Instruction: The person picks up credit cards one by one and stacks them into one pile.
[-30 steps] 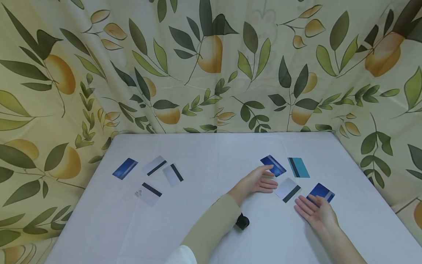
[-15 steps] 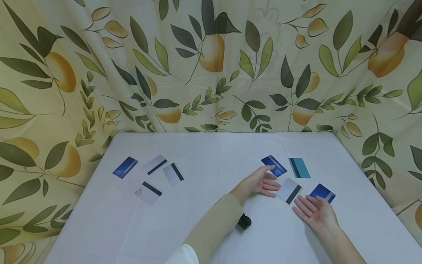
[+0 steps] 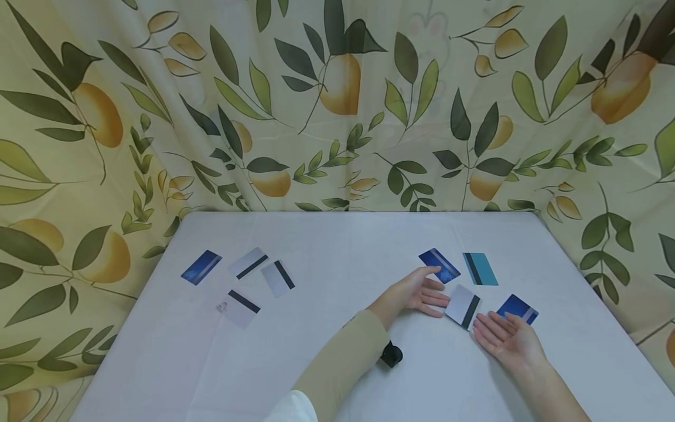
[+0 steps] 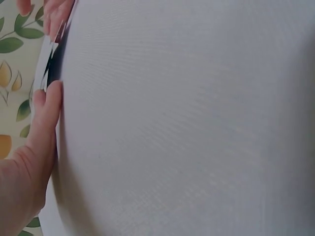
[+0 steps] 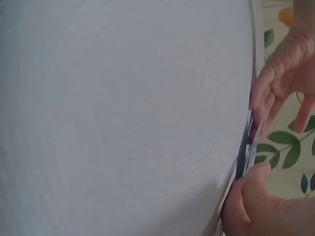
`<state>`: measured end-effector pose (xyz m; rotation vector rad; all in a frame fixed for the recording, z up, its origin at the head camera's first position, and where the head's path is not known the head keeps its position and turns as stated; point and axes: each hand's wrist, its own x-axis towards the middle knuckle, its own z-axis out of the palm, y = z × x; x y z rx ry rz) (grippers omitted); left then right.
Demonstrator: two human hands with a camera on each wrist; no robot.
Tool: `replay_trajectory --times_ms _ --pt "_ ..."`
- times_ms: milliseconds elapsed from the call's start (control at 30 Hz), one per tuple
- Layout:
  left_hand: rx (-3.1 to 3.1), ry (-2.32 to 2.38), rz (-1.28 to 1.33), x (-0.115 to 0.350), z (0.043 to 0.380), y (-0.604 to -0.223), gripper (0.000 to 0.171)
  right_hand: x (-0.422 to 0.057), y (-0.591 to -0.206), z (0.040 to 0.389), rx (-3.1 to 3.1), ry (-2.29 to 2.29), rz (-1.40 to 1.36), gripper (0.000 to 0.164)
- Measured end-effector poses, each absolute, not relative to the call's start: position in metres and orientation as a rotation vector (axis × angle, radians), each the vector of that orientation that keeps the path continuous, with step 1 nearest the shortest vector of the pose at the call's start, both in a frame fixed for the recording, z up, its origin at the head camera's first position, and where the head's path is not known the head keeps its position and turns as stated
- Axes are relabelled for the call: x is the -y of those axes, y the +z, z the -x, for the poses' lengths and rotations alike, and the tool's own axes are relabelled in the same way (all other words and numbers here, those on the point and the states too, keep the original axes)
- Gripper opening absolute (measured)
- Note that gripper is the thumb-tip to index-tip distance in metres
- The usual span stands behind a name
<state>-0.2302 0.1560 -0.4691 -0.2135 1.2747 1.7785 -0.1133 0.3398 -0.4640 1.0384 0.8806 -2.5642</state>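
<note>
In the head view a white card with a black magnetic stripe (image 3: 460, 303) lies between the two hands. My left hand (image 3: 413, 296) has its fingertips at the card's left edge, with the fingers loosely extended. That hand's thumb reaches over the lower part of a blue card (image 3: 435, 261). My right hand (image 3: 510, 341) is palm up, its straight fingers close to the white card's lower right corner; contact cannot be told. Its thumb and fingers partly cover another blue card (image 3: 522, 308). Edge-on cards (image 4: 49, 61) show between the hands in the left wrist view.
Above the white card lies a teal card (image 3: 482, 269) with a black stripe. Farther left are a blue card (image 3: 201, 268) and several white striped cards (image 3: 240, 310). A small black object (image 3: 392, 354) sits beside the left forearm. A patterned curtain (image 3: 337, 146) hangs behind the table.
Between the hands, the white striped card has turned and slid slightly toward the right hand. My left fingers have shifted a little to the right with it. Other cards keep their layout.
</note>
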Motion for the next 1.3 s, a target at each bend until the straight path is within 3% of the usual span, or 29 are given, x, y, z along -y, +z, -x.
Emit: replay_trajectory --times_ms 333,567,1300 --pt "-1.383 1.682 0.257 -0.1613 0.2297 -0.4655 0.051 -0.3454 -0.4641 0.1127 -0.861 -2.546 -1.001 0.032" --pt "-1.429 1.656 0.271 -0.1607 0.229 -0.4628 0.048 -0.347 -0.4626 0.1111 -0.856 -2.529 -0.928 0.051" --pt "-1.566 1.614 0.278 -0.1627 0.2219 -0.4641 0.037 -0.3397 -0.46 0.1141 -1.052 -2.415 -0.813 0.048"
